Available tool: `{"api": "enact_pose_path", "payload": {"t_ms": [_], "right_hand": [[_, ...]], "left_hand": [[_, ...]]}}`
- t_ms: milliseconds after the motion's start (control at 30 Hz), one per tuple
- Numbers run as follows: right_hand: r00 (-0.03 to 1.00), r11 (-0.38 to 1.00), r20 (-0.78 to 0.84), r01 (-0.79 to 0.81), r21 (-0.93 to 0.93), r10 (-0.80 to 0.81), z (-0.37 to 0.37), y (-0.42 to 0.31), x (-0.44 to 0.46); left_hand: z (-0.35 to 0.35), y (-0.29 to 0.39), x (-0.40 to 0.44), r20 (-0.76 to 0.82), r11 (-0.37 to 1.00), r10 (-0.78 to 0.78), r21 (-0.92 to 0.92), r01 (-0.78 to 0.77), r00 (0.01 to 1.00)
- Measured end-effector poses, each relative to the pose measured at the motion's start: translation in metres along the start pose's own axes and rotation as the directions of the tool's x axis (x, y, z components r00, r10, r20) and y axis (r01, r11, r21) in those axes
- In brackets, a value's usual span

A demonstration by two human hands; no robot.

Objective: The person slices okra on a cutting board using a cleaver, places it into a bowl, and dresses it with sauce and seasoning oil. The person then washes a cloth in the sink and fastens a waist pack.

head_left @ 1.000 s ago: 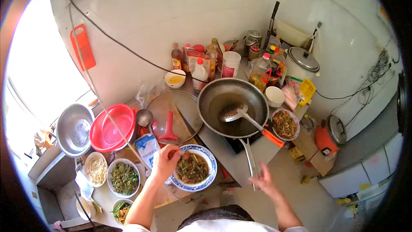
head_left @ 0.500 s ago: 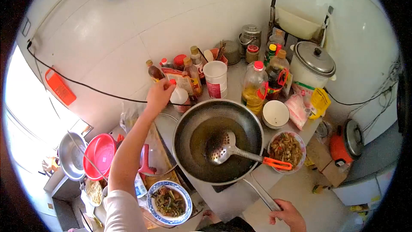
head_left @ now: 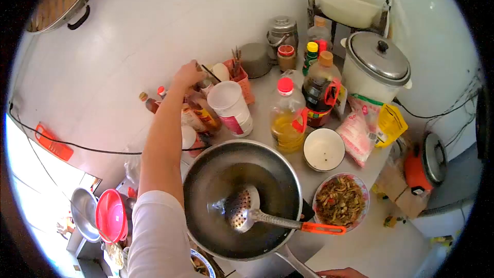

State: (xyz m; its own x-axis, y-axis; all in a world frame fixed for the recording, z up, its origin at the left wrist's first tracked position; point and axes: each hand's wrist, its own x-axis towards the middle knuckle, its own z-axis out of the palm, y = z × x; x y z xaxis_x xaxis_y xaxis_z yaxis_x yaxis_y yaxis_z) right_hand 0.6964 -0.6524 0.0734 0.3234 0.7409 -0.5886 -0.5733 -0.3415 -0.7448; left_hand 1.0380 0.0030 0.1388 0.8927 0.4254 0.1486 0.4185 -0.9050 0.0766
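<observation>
My left hand (head_left: 188,75) reaches over the bottles by the wall. Its fingers close at the top of a dark bottle (head_left: 206,87), though the grip is partly hidden. In front of me sits a wok (head_left: 206,226) with dark liquid at its bottom. Inside it rests a perforated skimmer (head_left: 247,211), its orange-ended handle lying over the rim. At the bottom edge my right hand (head_left: 343,273) is mostly cut off, closed by the wok's handle (head_left: 296,262). Beside my left hand stand a white tub (head_left: 226,98) and a sauce bottle (head_left: 201,116).
Right of the wok are an oil bottle (head_left: 288,123), a white bowl (head_left: 324,149) and a bowl of cooked food (head_left: 339,201). A lidded pot (head_left: 378,62) stands farther back. Pink (head_left: 110,216) and steel basins (head_left: 85,211) are at left. A black cable (head_left: 103,149) crosses behind my left arm.
My left hand has moved from the red-capped white container to the bottles farther back. The view has shifted, so the wok appears lower and my right hand is mostly out of frame.
</observation>
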Motion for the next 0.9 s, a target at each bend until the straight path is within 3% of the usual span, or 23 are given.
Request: {"api": "enact_pose_path", "payload": {"t_ms": [33, 133, 233, 333, 433, 467, 567, 667, 700, 733, 833, 900], "right_hand": [[1.000, 1.000, 0.001, 0.015, -0.021, -0.015, -0.001, 0.002, 0.000], [0.990, 0.985, 0.010, 0.139, -0.098, -0.139, -0.005, 0.009, 0.002], [0.988, 0.980, 0.022, 0.152, -0.130, -0.151, -0.003, 0.005, 0.002], [0.994, 0.981, 0.018, 0.108, -0.162, -0.106, -0.001, -0.001, 0.001], [0.999, 0.967, 0.003, -0.050, -0.251, 0.052, -0.009, 0.020, 0.005], [0.991, 0.973, -0.121, 0.036, -0.228, -0.065, 0.003, 0.002, -0.008], [0.853, 0.846, -0.318, 0.230, -0.481, -0.413, -0.010, 0.025, -0.016], [0.761, 0.861, -0.462, 0.244, -0.446, -0.455, -0.014, 0.011, -0.030], [0.702, 0.813, -0.476, 0.260, -0.522, -0.530, 0.007, -0.015, -0.035], [0.637, 0.759, -0.482, 0.267, -0.594, -0.601, 0.034, -0.047, -0.039], [0.513, 0.450, -0.196, 0.435, -0.780, -0.836, 0.084, -0.091, -0.025], [0.448, 0.389, -0.136, 0.541, -0.745, -0.883, 0.138, -0.123, -0.015]], "left_hand": [[0.002, 0.002, 0.002, 0.034, 1.000, -0.015, -0.010, 0.016, 0.999], [0.003, 0.002, 0.000, -0.036, 0.996, 0.045, 0.081, -0.042, 0.998], [-0.008, -0.003, -0.011, -0.138, 0.997, 0.019, 0.077, -0.008, 0.990], [-0.045, -0.005, -0.021, -0.301, 0.997, 0.079, 0.019, -0.077, 0.950], [-0.109, -0.009, -0.043, -0.474, 0.993, 0.109, 0.021, -0.113, 0.874], [-0.132, -0.010, -0.059, -0.517, 0.989, 0.134, 0.017, -0.146, 0.846], [-0.203, -0.006, -0.117, -0.626, 0.964, 0.177, -0.044, -0.261, 0.760], [-0.261, -0.015, -0.183, -0.701, 0.895, 0.137, -0.215, -0.390, 0.699], [-0.277, -0.019, -0.203, -0.696, 0.890, 0.119, -0.241, -0.387, 0.708], [-0.293, -0.021, -0.226, -0.690, 0.884, 0.101, -0.269, -0.383, 0.717], [-0.328, -0.004, -0.323, -0.604, 0.888, 0.039, -0.344, -0.305, 0.796], [-0.341, -0.002, -0.384, -0.491, 0.890, 0.074, -0.360, -0.279, 0.868]]}}
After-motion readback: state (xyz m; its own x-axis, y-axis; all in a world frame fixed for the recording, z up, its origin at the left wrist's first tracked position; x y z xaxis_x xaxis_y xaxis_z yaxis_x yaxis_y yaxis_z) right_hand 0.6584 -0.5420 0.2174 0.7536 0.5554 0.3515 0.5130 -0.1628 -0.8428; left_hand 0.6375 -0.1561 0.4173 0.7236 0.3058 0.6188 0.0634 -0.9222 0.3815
